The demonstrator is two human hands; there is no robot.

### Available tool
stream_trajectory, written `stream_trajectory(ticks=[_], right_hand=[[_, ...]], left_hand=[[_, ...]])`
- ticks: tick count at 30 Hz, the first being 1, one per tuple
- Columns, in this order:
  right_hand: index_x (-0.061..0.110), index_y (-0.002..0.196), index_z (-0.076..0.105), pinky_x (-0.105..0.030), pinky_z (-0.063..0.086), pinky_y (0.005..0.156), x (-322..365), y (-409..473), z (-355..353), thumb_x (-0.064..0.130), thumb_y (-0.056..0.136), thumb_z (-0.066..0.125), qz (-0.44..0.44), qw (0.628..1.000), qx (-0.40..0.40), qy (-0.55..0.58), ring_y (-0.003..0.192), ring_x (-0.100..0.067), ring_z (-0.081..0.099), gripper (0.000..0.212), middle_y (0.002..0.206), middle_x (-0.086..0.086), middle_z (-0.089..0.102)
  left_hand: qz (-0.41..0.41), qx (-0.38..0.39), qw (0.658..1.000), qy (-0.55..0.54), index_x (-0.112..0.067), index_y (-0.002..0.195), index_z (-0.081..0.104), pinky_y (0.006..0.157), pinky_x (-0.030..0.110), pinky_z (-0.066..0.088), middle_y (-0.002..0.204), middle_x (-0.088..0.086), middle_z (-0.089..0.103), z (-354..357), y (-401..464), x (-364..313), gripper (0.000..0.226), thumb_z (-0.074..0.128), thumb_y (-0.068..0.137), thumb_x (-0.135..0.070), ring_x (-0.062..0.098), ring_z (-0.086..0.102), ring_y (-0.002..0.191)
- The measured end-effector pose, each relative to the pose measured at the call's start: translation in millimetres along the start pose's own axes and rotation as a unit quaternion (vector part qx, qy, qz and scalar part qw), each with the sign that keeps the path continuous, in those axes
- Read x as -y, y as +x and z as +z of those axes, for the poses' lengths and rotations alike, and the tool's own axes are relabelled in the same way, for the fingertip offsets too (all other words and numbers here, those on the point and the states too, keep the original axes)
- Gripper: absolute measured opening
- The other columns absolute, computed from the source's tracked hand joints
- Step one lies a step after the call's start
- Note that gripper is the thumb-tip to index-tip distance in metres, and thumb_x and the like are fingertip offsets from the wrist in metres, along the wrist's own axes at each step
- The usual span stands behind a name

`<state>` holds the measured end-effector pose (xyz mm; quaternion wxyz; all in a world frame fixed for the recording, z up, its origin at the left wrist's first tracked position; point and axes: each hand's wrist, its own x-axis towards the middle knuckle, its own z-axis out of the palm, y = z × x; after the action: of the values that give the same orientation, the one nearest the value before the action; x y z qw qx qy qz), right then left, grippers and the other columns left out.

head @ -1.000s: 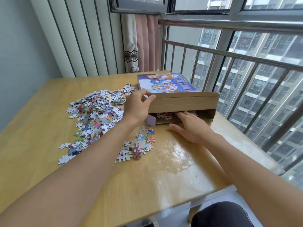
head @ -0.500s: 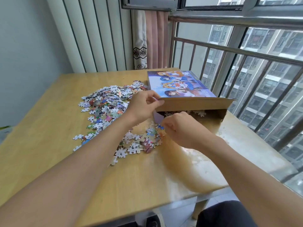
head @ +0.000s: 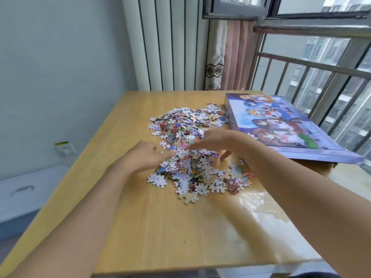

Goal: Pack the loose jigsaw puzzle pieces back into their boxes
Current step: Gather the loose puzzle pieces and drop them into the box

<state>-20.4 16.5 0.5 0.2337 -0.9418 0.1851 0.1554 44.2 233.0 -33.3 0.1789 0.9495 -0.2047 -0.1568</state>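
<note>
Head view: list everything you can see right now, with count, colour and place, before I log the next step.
Puzzle pieces: one big loose heap, many-coloured, middle of the table, beside the box.
Puzzle box: one, purple-blue with cartoon picture on top, brown cardboard below, far right of the table.
Table: one, light wood, glossy, fills the foreground.
Curtain: one, pink and white, behind the table at the window.
Window railing: grey metal bars, right side.
Wall socket: one, white with green top, left wall.
Storage bin: one, white and blue, on the floor at left.
Left hand: at the heap's left edge, blurred.
Right hand: over the heap, fingers spread, blurred.
</note>
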Motion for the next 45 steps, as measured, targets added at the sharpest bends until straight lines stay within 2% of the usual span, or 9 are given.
stream_trajectory(ticks=[4, 7, 12, 15, 20, 26, 38, 42, 45], right_hand=[[0.014, 0.144, 0.048, -0.049, 0.051, 0.103, 17, 3, 14, 0.084, 0.064, 0.067, -0.002, 1.0, 0.012, -0.009, 0.132, -0.031, 0.05, 0.108, 0.153, -0.008, 0.043], [0.014, 0.149, 0.041, -0.046, 0.057, 0.093, 28, 4, 17, 0.078, 0.054, 0.08, 0.01, 0.999, 0.033, 0.006, 0.126, -0.03, 0.054, 0.121, 0.151, -0.005, 0.045], [0.014, 0.142, 0.045, -0.041, 0.06, 0.087, 31, -2, 18, 0.058, 0.056, 0.09, 0.008, 0.997, 0.045, 0.065, 0.111, -0.024, 0.058, 0.107, 0.127, -0.001, 0.054], [0.015, 0.139, 0.045, -0.042, 0.06, 0.089, 31, -5, 18, 0.042, 0.06, 0.094, 0.01, 0.992, 0.07, 0.105, 0.103, -0.023, 0.06, 0.097, 0.109, 0.0, 0.055], [0.017, 0.143, 0.044, -0.042, 0.058, 0.088, 28, -4, 21, 0.032, 0.06, 0.097, 0.018, 0.986, 0.037, 0.164, 0.108, -0.026, 0.059, 0.099, 0.122, -0.005, 0.057], [0.013, 0.15, 0.039, -0.036, 0.058, 0.068, 20, -1, 24, 0.015, 0.06, 0.096, 0.035, 0.957, 0.016, 0.288, 0.103, -0.03, 0.067, 0.107, 0.12, -0.012, 0.065], [0.015, 0.135, 0.057, -0.042, 0.06, 0.076, -19, -13, 16, 0.009, 0.067, 0.092, 0.032, 0.91, -0.078, 0.406, 0.103, -0.026, 0.067, 0.077, 0.111, -0.009, 0.068], [-0.005, 0.104, 0.066, -0.047, 0.062, 0.078, -26, -23, 17, 0.0, 0.075, 0.084, 0.028, 0.849, -0.043, 0.526, 0.087, -0.033, 0.076, 0.035, 0.101, -0.021, 0.075], [-0.012, 0.112, 0.067, -0.044, 0.063, 0.073, -28, -25, 22, 0.001, 0.082, 0.077, 0.02, 0.8, -0.016, 0.599, 0.087, -0.033, 0.074, 0.034, 0.107, -0.026, 0.072]], left_hand=[[0.093, 0.111, 0.989, 0.0, -0.025, 0.153, 0.028, 0.11, 0.031, 0.039, 0.143, -0.009, 0.034, 1, -18, 9, 0.13, 0.087, 0.046, -0.07, 0.014, 0.044, 0.127], [0.105, 0.045, 0.992, -0.059, -0.023, 0.151, 0.034, 0.101, 0.027, 0.045, 0.133, -0.008, 0.042, 14, -16, 7, 0.117, 0.096, 0.053, -0.044, 0.012, 0.051, 0.113], [0.119, -0.056, 0.97, -0.205, -0.025, 0.14, 0.052, 0.073, 0.018, 0.044, 0.098, -0.011, 0.056, 36, -6, 2, 0.095, 0.096, 0.056, -0.033, 0.004, 0.052, 0.076], [0.134, -0.114, 0.961, -0.212, -0.024, 0.133, 0.058, 0.075, 0.014, 0.04, 0.115, -0.008, 0.063, 47, -1, -4, 0.078, 0.094, 0.063, -0.029, 0.006, 0.057, 0.093], [0.153, -0.152, 0.929, -0.302, -0.02, 0.133, 0.06, 0.081, 0.011, 0.047, 0.111, -0.008, 0.065, 62, 4, -12, 0.079, 0.092, 0.062, -0.012, 0.006, 0.062, 0.102], [0.202, -0.16, 0.89, -0.376, -0.023, 0.131, 0.057, 0.091, 0.019, 0.053, 0.115, -0.006, 0.067, 64, 2, -19, 0.082, 0.094, 0.06, -0.01, 0.002, 0.064, 0.107], [0.233, -0.197, 0.92, -0.247, -0.028, 0.12, 0.067, 0.092, 0.021, 0.051, 0.116, -0.016, 0.067, 55, -1, -17, 0.062, 0.092, 0.064, -0.035, -0.002, 0.061, 0.108], [0.247, -0.206, 0.929, -0.184, -0.029, 0.114, 0.069, 0.073, 0.012, 0.044, 0.107, -0.017, 0.065, 49, -4, -32, 0.048, 0.084, 0.072, -0.046, -0.003, 0.059, 0.091], [0.255, -0.187, 0.929, -0.192, -0.024, 0.117, 0.07, 0.065, 0.006, 0.044, 0.106, -0.011, 0.068, 54, -3, -44, 0.041, 0.082, 0.079, -0.03, -0.004, 0.06, 0.082]])
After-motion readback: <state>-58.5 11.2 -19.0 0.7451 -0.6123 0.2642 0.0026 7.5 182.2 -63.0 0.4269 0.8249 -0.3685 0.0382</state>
